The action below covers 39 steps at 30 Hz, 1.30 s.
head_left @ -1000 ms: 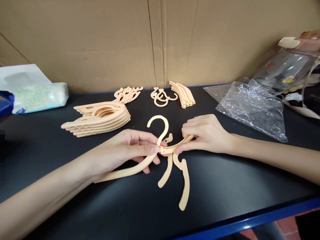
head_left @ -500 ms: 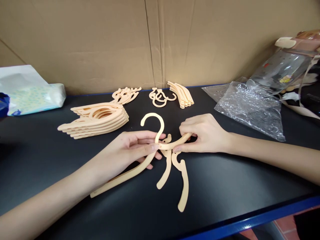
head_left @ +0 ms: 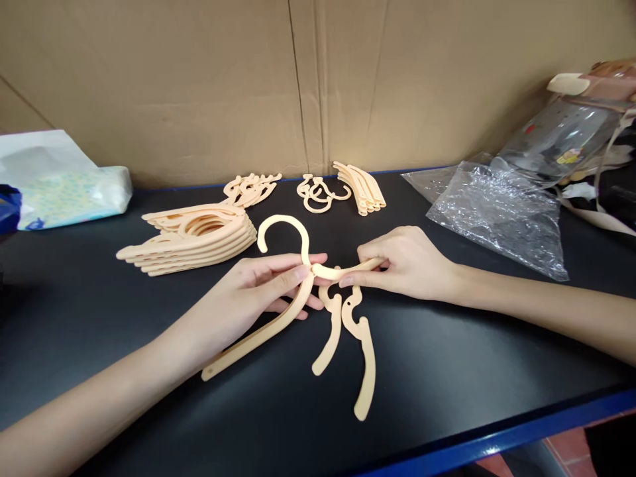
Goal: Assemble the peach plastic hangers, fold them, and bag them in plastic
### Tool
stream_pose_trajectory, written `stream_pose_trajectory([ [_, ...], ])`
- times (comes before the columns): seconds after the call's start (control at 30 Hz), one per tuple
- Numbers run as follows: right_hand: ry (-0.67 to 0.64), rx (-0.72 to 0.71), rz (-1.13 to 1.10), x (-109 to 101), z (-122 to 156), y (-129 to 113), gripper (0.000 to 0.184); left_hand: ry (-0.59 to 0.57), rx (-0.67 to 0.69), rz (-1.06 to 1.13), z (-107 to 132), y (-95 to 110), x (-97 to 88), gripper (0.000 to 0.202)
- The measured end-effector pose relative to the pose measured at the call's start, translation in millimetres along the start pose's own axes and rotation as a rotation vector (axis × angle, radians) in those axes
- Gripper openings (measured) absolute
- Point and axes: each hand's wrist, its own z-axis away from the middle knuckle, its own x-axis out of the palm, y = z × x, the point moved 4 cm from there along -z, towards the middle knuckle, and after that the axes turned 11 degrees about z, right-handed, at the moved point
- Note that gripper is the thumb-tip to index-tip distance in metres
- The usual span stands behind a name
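In both grips (head_left: pixel 263 281) (head_left: pixel 410 262), hanger (head_left: pixel 300 297) (hook (head_left: pixel 285 220) beyond)

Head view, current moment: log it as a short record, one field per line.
Left hand: pinching a hooked hanger part at its joint
Right hand: gripping a curved hanger arm, its tip at that joint
Nearest parts: two hanger pieces on the black table
Left side: stacked hanger parts, tissue pack
Back: loose hooks, curved bars
Right side: clear plastic packaging, transparent bottle
Backdrop: cardboard
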Motion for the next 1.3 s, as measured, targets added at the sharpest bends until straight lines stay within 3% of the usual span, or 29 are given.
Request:
stream_pose_trajectory([
  [0.17, 0.036, 0.254, -0.213, -3, -3, 14, 0.062, -0.002, 0.063, -0.168, 1, -1, 0.5, 0.035],
  [0.23, 0.064, 0.28, -0.26, -4, -3, 17, 0.054, 0.052, 0.117, -0.28, 1, 0, -2.6, 0.04],
  [0.37, 0.1, 0.163, -0.136, -3, -4, 15, 0.045, 0.173, 0.395, -0.694, 5, 8, -7.2, 0.033],
  [0.47, 0.155, 0.024, 0.048, -3, -3, 9, 0.036, 0.167, 0.59, -0.985, 9, 12, -4.5, 0.031],
  [0.6, 0.234, 0.005, 0.097, -5, 0, 7, 0.009, 0.137, 0.718, -1.146, 13, 11, -0.6, 0.034],
  [0.67, 0.308, 0.006, 0.126, -9, 2, 7, 0.004, 0.086, 0.786, -1.17, 14, 9, 2.2, 0.032],
  [0.83, 0.487, 0.057, 0.152, -15, 5, 12, 0.031, -0.121, 0.929, -1.2, 16, 3, 10.4, 0.033],
  [0.93, 0.468, 0.021, 0.088, -10, 4, 17, 0.06, -0.192, 0.918, -1.196, 17, 0, 13.1, 0.033],
  [1.03, 0.418, -0.052, 0.056, -4, 1, 16, 0.077, -0.211, 0.905, -1.176, 17, -1, 13.8, 0.032],
  [1.2, 0.325, -0.302, 0.07, 2, 1, -1, 0.077, -0.204, 0.931, -1.173, 14, -3, 12.9, 0.031],
  [1.3, 0.342, -0.344, 0.073, 0, 3, -4, 0.077, -0.217, 0.937, -1.154, 13, -2, 12.9, 0.028],
])
